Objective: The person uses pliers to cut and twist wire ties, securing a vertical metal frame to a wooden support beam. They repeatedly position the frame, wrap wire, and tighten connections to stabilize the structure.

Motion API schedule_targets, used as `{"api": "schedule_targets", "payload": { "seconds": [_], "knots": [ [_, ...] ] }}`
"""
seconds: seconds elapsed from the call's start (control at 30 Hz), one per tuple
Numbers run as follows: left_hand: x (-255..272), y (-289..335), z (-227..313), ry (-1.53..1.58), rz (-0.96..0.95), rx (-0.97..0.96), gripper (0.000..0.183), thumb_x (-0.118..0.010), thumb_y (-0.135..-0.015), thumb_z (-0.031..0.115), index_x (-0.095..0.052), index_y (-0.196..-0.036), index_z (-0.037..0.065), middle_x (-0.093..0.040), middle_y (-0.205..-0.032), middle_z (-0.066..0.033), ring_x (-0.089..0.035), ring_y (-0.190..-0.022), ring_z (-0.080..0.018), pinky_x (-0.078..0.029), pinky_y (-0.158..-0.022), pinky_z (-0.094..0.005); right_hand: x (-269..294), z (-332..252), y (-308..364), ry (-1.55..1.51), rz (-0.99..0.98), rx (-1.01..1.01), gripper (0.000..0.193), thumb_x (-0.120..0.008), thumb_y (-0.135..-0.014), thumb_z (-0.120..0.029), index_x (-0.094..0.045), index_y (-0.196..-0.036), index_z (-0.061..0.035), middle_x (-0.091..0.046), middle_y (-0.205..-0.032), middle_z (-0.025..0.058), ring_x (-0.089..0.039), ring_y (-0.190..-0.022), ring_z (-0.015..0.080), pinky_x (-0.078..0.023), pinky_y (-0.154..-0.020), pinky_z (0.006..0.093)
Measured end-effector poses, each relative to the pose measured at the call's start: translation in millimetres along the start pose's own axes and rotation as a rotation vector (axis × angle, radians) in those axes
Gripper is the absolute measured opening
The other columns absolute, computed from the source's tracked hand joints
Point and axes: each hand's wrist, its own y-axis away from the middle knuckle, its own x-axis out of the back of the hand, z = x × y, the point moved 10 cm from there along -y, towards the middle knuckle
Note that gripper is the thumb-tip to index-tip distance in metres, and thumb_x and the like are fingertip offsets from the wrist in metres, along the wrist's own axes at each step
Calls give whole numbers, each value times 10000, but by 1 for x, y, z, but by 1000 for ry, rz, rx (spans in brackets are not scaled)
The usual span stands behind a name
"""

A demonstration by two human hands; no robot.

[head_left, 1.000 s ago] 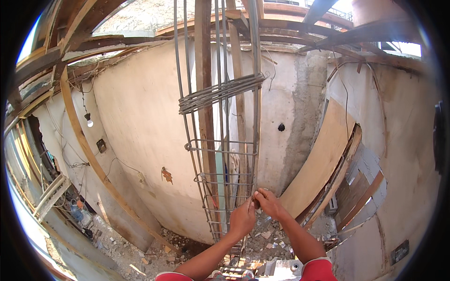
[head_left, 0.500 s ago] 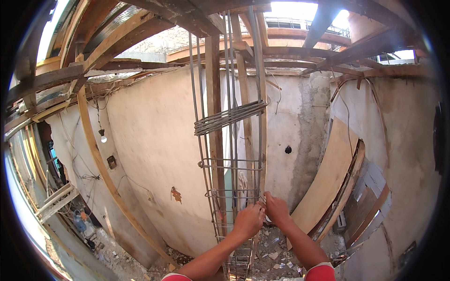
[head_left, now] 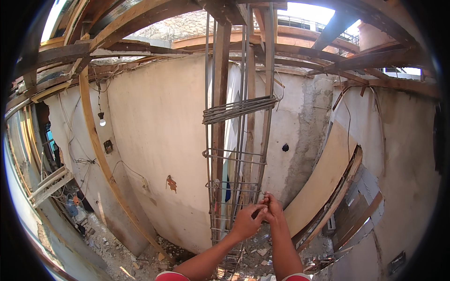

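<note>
In front of me stands a tall column cage of steel bars point(head_left: 207, 140), with several square stirrups point(head_left: 234, 161) spaced along it. A stack of loose stirrups point(head_left: 240, 109) hangs slanted around the bars higher up. At the cage's right corner bar, beside a stirrup, my left hand point(head_left: 247, 221) is closed, its thumb and fingers brought together. Touching it, my right hand point(head_left: 273, 209) is slightly higher and pinches with its fingertips. What either hand holds is too small to make out.
Wooden posts point(head_left: 219, 93) rise within and behind the cage, and beams point(head_left: 300, 49) cross overhead. A leaning board point(head_left: 323, 173) stands at right, a slanted timber point(head_left: 96, 154) at left. Rubble point(head_left: 117, 253) covers the floor. A light bulb point(head_left: 102, 121) hangs by the left wall.
My hands have come together, the right forearm swinging inward and more upright. The view has shifted, so the cage's upper part sits farther right in it.
</note>
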Motion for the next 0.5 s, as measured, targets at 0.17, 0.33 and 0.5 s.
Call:
{"api": "schedule_targets", "payload": {
  "seconds": [0.17,0.33,0.5],
  "knots": [
    [24,45,-117,414,183,491,323,-603,-1041,270,-712,-1164,-8,-698,-910,-78,-649,-791,-135,-540,-749,-326,0,22,11,-219,161,155,233,-641,-1034,-336,-621,-978,-111,-588,-677,-25,-590,-617,65,-549,-629,262],
    [97,64,-150,206,489,365,302,-627,-1021,230,-617,-1180,-27,-654,-919,-77,-611,-807,-154,-521,-737,-346,-33,0,82,995,192,425,247,-728,-977,-247,-629,-1112,-65,-659,-790,27,-650,-683,153,-553,-674,336],
    [134,59,-167,-7,620,283,387,-690,-968,213,-553,-1225,-43,-583,-1142,-151,-598,-1002,-230,-521,-856,-376,-123,-28,130,1708,191,1343,252,-746,-918,-100,-631,-1130,-29,-660,-1070,124,-669,-826,260,-548,-727,405]
  ]
}}
